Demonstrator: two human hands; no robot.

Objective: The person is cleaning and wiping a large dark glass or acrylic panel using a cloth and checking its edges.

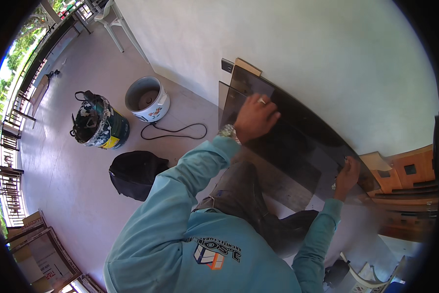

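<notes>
A tinted see-through glass sheet [229,100] stands on edge in front of me, over my bent legs. My left hand [257,117], with a ring and a wristwatch, has its fingers curled over the sheet's upper edge. My right hand [347,175] grips the same sheet farther right, its fingers bent, with a small shiny spot at the fingertips that I cannot make out. Behind the sheet, a larger dark panel [297,110] leans against the wall. A piece of light wood or board [248,67] shows behind that panel's top left corner.
To the left stand a paint-smeared bucket [113,128] and a white pot [160,105] with a black cord [173,135]. A black bag [136,173] lies nearer. Wooden panels [415,168] lean at the right; flat cardboard boxes [43,256] sit lower left. A white chair [114,22] stands far back.
</notes>
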